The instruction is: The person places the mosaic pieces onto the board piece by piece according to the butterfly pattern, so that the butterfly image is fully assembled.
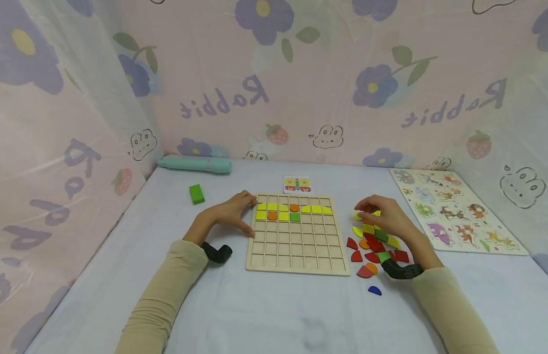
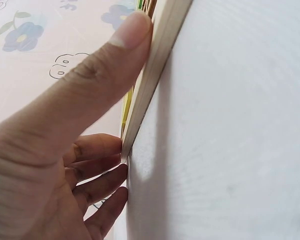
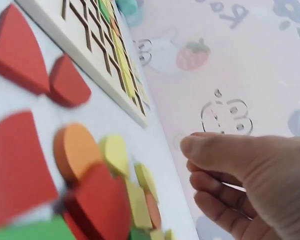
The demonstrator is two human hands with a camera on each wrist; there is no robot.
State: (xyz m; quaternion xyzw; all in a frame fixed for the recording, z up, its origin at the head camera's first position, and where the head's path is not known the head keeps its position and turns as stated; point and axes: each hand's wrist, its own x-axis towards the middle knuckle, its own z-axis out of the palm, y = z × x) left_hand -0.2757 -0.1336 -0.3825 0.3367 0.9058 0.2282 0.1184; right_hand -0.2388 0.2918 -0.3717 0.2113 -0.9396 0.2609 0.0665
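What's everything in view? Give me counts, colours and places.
Table: one, white, foreground
Curtain: one, pink floral, behind table
Board: one, pale, mid-table
Set pieces: eleven, yellow, orange, green, in board
Card: one, multicoloured, beyond board
Loose pieces: overlapping, uncountable; red, orange, yellow, green; right of board
Half-disc: one, blue, nearside of loose pieces
Puzzle: one, cream, far right
Tube: one, teal, far left
Block: one, green, left of board
Left hand: one, board's left edge
Right hand: one, above loose pieces
Sleeves: two, beige, forearms

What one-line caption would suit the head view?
Left hand at the edge of a partly filled grid board, right hand near loose coloured pieces.
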